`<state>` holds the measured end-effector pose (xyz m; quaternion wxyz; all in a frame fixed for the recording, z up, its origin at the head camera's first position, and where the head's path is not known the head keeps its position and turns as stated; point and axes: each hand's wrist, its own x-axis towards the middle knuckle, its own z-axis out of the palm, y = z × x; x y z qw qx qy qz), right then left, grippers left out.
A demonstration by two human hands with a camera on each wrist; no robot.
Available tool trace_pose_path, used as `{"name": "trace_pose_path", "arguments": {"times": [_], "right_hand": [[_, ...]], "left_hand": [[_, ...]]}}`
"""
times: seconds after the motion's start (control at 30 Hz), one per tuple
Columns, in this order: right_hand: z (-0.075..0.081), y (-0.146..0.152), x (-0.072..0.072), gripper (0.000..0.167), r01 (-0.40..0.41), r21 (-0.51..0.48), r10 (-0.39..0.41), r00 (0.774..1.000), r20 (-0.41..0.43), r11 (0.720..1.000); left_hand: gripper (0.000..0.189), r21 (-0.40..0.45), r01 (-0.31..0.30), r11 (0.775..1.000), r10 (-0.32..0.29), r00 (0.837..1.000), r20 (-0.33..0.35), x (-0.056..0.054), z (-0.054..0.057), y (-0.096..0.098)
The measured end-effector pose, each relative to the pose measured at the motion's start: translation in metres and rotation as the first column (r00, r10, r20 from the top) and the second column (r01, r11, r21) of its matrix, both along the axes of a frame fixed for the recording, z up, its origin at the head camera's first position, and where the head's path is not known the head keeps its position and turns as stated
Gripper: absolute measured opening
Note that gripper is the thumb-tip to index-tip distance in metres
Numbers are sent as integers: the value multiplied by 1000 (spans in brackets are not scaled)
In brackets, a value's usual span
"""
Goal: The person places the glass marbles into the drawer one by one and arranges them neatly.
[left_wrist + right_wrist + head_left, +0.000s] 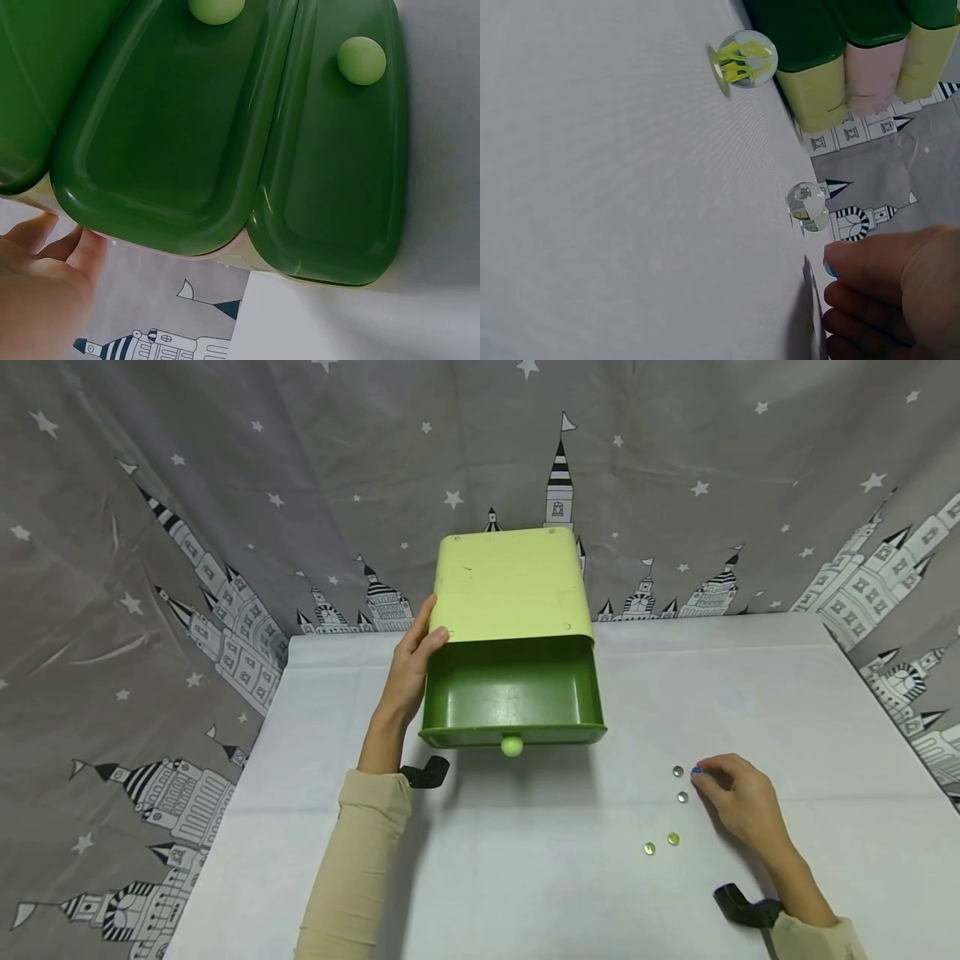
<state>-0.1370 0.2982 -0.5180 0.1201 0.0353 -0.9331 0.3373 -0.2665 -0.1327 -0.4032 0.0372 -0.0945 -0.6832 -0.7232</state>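
Note:
My left hand (412, 664) rests against the upper left side of a pale yellow drawer cabinet (510, 585), its thumb by the front edge. The cabinet's top green drawer (513, 681) is pulled out, and no contents show inside it. In the left wrist view, two lower drawers, a middle one (172, 127) and a bottom one (330, 165), are closed. On the right, my right hand (742, 797) pinches a small blue marble (696, 770) between thumb and finger, at the tabletop. Two clear marbles (682, 797) lie close to its fingertips.
Two yellow-green marbles (673, 838) lie nearer the front on the white tabletop (525, 877). A grey castle-print cloth (337, 460) hangs behind and at the sides. The drawer's round knob (512, 745) sticks out toward the front.

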Motion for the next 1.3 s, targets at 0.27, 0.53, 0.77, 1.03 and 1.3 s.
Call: {"name": "trace_pose_path", "arguments": {"times": [0.27, 0.53, 0.77, 1.03, 1.3], "right_hand": [[0, 1, 1, 18, 2, -14, -3, 1000, -21, 1000], [6, -1, 1, 16, 11, -68, -14, 999, -50, 998], [22, -8, 3, 13, 34, -252, -54, 996, -73, 967], [46, -20, 0, 18, -64, -353, -2, 983, -183, 934], [77, -36, -5, 18, -196, -396, 95, 961, -259, 897]], "left_hand": [[64, -3, -2, 1000, 2, 1000, -3, 1, -1, 0], [64, -13, 0, 1000, 0, 1000, -3, 0, -1, 0], [63, -12, -2, 1000, 2, 1000, -2, 0, -1, 1], [63, -12, -2, 1000, 2, 1000, 2, 2, -1, 1], [63, -15, -12, 1000, 12, 1000, -4, 0, 0, 0]]}}
